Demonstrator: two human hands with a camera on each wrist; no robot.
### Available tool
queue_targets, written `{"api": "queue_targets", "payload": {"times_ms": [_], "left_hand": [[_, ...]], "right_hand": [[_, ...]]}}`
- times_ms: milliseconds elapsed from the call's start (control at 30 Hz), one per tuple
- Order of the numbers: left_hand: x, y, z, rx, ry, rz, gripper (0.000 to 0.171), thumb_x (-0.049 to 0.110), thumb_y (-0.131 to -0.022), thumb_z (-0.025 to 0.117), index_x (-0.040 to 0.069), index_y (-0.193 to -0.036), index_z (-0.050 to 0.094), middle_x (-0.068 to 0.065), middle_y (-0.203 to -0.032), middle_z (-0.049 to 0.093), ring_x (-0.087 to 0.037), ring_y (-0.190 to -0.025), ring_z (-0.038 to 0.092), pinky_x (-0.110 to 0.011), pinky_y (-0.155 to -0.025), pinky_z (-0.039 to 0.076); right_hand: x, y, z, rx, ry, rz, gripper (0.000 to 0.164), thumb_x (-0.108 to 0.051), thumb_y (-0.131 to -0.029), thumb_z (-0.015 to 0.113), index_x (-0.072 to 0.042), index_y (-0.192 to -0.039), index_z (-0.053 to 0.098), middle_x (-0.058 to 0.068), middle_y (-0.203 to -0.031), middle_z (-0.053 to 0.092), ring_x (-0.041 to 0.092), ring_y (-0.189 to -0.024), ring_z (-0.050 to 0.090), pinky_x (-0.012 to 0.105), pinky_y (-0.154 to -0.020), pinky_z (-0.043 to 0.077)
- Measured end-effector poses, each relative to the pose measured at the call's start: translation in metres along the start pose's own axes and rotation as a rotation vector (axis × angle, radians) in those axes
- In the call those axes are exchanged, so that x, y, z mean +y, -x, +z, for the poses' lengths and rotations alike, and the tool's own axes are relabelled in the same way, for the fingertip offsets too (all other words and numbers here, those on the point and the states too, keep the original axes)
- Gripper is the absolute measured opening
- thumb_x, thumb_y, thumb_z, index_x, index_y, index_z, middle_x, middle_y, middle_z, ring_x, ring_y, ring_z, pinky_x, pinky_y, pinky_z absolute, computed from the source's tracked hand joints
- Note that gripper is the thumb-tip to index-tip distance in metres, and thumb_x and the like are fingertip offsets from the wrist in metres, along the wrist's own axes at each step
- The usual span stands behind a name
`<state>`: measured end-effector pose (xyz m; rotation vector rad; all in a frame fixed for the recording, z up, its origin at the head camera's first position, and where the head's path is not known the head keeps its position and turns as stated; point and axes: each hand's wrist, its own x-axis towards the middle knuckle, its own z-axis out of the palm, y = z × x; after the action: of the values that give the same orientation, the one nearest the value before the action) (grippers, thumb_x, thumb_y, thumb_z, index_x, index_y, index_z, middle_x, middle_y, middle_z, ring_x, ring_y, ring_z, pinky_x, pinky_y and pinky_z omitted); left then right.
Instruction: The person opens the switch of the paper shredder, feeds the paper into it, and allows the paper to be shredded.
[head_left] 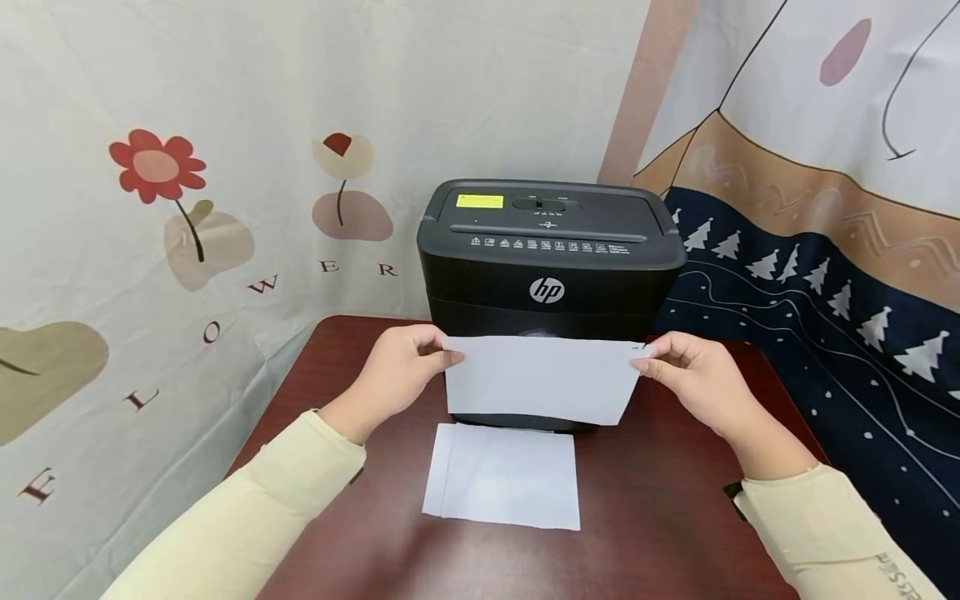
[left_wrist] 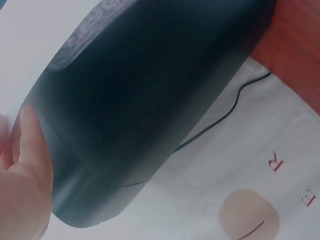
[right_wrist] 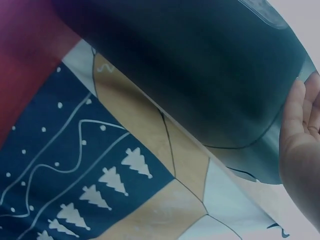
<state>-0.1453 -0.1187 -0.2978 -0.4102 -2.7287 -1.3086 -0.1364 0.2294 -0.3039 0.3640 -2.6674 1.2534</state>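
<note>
A white sheet of paper [head_left: 540, 379] hangs between my two hands, in front of a black HP paper shredder [head_left: 551, 250]. My left hand [head_left: 401, 367] pinches its upper left corner between thumb and fingers. At the upper right corner my right hand [head_left: 693, 375] pinches it the same way. The sheet covers the lower front of the shredder in the head view. In the left wrist view, the fingers [left_wrist: 31, 135] lie along the sheet's edge beside the shredder's dark body [left_wrist: 125, 100]. The right wrist view shows the other hand [right_wrist: 302, 130] by the dark body too.
More white paper [head_left: 506, 479] lies flat on the dark red table [head_left: 660, 517], in front of the shredder. A printed curtain [head_left: 525, 83] hangs behind and at both sides. A dark cord [left_wrist: 225, 117] runs behind the shredder in the left wrist view.
</note>
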Motion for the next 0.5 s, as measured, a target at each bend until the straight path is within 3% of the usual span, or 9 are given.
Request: {"api": "queue_targets", "payload": {"times_ms": [200, 500], "left_hand": [[0.009, -0.002, -0.008, 0.009, -0.004, 0.008, 0.013, 0.013, -0.085, 0.072, 0.009, -0.075, 0.066, 0.0, -0.059, 0.053, -0.018, -0.064, 0.044, -0.031, -0.058, 0.037], [0.027, -0.007, -0.026, 0.039, -0.031, 0.054, 0.015, 0.015, -0.085, 0.072, 0.009, -0.073, 0.066, 0.004, -0.054, 0.04, -0.018, -0.059, 0.039, -0.03, -0.053, 0.033]], "right_hand": [[-0.008, -0.005, -0.009, 0.021, 0.032, -0.049, 0.01, -0.015, -0.09, 0.069, -0.005, -0.089, 0.07, -0.002, -0.086, 0.07, 0.002, -0.076, 0.059, 0.019, -0.064, 0.049], [-0.025, -0.015, -0.025, 0.076, 0.069, -0.139, 0.004, -0.011, -0.088, 0.071, -0.007, -0.088, 0.071, -0.017, -0.081, 0.066, 0.001, -0.073, 0.057, 0.016, -0.061, 0.046]]}}
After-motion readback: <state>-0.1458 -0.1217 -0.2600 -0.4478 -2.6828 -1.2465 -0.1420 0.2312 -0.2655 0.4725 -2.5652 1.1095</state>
